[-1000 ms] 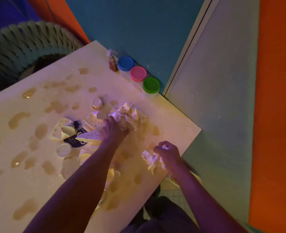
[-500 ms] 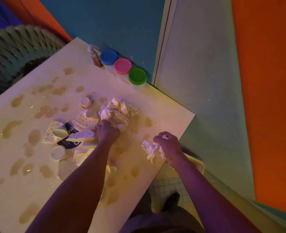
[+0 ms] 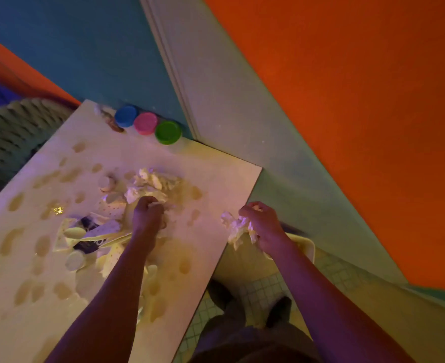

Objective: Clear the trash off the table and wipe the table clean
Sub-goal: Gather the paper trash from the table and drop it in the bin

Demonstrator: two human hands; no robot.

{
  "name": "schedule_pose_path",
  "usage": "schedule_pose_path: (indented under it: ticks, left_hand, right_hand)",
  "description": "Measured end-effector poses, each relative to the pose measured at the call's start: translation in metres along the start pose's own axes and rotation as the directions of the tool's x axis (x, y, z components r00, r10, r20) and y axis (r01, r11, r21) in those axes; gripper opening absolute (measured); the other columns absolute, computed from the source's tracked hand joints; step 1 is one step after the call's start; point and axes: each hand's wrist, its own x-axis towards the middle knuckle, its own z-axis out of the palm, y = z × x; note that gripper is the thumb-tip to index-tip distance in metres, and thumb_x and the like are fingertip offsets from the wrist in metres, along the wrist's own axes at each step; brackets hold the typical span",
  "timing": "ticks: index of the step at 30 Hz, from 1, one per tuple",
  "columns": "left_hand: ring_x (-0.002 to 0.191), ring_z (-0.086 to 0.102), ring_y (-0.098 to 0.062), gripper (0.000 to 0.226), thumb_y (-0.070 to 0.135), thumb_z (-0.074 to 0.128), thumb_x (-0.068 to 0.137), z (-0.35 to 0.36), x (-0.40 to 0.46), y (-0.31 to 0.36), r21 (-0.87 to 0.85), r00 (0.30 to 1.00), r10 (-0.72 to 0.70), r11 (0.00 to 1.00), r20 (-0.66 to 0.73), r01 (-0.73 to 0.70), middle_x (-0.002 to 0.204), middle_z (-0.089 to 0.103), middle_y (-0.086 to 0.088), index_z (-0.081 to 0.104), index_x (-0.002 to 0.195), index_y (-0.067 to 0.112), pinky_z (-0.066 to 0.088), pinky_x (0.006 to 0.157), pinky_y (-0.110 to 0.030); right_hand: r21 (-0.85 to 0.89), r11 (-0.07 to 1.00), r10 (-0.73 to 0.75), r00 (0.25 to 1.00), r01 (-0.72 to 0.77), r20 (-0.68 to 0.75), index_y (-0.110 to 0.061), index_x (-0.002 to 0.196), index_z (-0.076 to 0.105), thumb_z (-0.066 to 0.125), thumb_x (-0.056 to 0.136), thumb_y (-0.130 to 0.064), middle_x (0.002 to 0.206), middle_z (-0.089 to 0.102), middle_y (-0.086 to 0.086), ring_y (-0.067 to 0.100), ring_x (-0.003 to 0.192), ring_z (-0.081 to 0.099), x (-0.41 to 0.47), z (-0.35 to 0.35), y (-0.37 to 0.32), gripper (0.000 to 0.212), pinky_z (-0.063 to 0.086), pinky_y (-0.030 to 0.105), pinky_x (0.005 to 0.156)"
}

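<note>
My left hand (image 3: 148,214) grips the big tissue wad (image 3: 152,183) mid-table (image 3: 216,163); my right hand (image 3: 262,224) clutches a smaller wad (image 3: 233,227) over the right edge, above the bin (image 3: 306,244). Little is done: scraps (image 3: 95,231) and spills (image 3: 16,201) remain. The big wad lies long toward the far-right corner.

Bare wet table (image 3: 210,176) btwn the three lidded tubs (image 3: 146,123) at the wall and the crumpled paper pile (image 3: 150,183) gives passage; scrap heap (image 3: 95,231) blocks the left-centre.
</note>
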Motion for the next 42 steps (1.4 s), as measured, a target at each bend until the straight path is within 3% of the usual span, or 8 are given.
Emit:
schedule_pose_path:
  ticks: [4,8,14,19,23,35,39,42]
  left_hand:
    - [0.037,0.041,-0.011,0.044,-0.009,0.038,0.083,0.039,-0.056,0.017,-0.046,0.981,0.031,0.999,0.193,-0.022,0.056,0.059,0.002,0.065,0.098,0.021,0.031,0.044,-0.018]
    - [0.040,0.052,-0.015,0.027,0.001,0.045,0.083,0.084,-0.109,0.026,0.015,0.964,-0.009,1.000,0.266,0.005,0.066,0.064,-0.010,0.065,0.078,0.019,0.036,0.051,-0.023]
    - [0.049,0.060,-0.024,0.028,0.007,0.048,0.083,0.151,-0.174,0.026,0.038,0.933,-0.055,0.998,0.357,0.044,0.053,0.066,-0.004,0.063,0.060,0.013,0.049,0.056,-0.032]
    - [0.071,0.062,-0.024,0.024,0.037,0.065,0.087,0.203,-0.203,0.007,0.195,0.897,0.000,0.976,0.442,-0.095,0.072,0.067,-0.002,0.066,0.074,0.018,0.056,0.070,-0.041]
    - [0.059,0.060,-0.020,0.011,0.019,0.075,0.074,0.231,-0.219,-0.013,0.295,0.857,-0.013,0.942,0.516,-0.163,0.070,0.068,-0.007,0.066,0.079,0.015,0.058,0.061,-0.049]
    - [0.058,0.064,-0.016,0.012,0.005,0.059,0.087,0.309,-0.187,-0.104,0.272,0.827,-0.176,0.962,0.535,0.029,0.080,0.066,-0.010,0.065,0.097,0.007,0.049,0.045,-0.024]
    - [0.068,0.067,-0.020,0.012,0.002,0.064,0.085,0.333,-0.152,-0.140,0.235,0.849,-0.156,0.971,0.505,0.039,0.086,0.067,-0.010,0.065,0.092,0.011,0.057,0.052,-0.031]
    - [0.074,0.071,-0.023,0.011,0.022,0.069,0.077,0.359,-0.110,-0.180,0.328,0.858,-0.100,0.941,0.504,-0.084,0.091,0.072,-0.005,0.069,0.087,0.027,0.061,0.062,-0.041]
  right_hand:
    - [0.057,0.998,-0.015,0.999,0.018,-0.047,-0.016,0.065,0.063,0.067,0.075,0.004,0.055,0.060,0.010,0.020,0.052,0.048,-0.009,-0.045,-0.005,0.023,0.034,0.025,0.052]
    - [0.120,0.992,-0.024,0.995,0.036,-0.100,-0.011,0.066,0.061,0.066,0.077,0.004,0.047,0.059,0.005,0.015,0.042,0.048,-0.020,-0.101,-0.006,0.019,0.034,0.020,0.045]
    - [0.260,0.965,0.032,0.968,0.035,-0.248,-0.013,0.067,0.061,0.071,0.073,0.005,0.059,0.055,0.006,0.020,0.054,0.053,-0.035,-0.183,0.013,0.022,0.044,0.028,0.055]
    - [0.343,0.938,0.090,0.930,0.041,-0.357,-0.013,0.070,0.060,0.071,0.075,0.005,0.063,0.056,0.008,0.021,0.058,0.053,-0.046,-0.238,0.037,0.022,0.044,0.032,0.059]
    - [0.406,0.912,0.121,0.909,0.056,-0.398,-0.012,0.071,0.056,0.067,0.077,0.008,0.062,0.052,0.009,0.021,0.055,0.050,-0.050,-0.262,0.057,0.023,0.042,0.024,0.048]
    - [0.474,0.880,0.261,0.843,-0.008,-0.471,-0.013,0.068,0.053,0.064,0.075,0.011,0.061,0.051,0.010,0.021,0.054,0.050,0.012,-0.284,0.130,0.027,0.044,0.028,0.052]
    - [0.388,0.922,0.225,0.842,-0.020,-0.490,-0.016,0.064,0.054,0.064,0.074,0.010,0.060,0.053,0.006,0.019,0.049,0.047,0.061,-0.282,0.154,0.030,0.039,0.021,0.043]
    - [0.336,0.942,0.185,0.865,-0.020,-0.467,-0.015,0.073,0.065,0.064,0.075,0.010,0.069,0.061,0.008,0.021,0.057,0.057,0.109,-0.283,0.180,0.025,0.049,0.027,0.051]
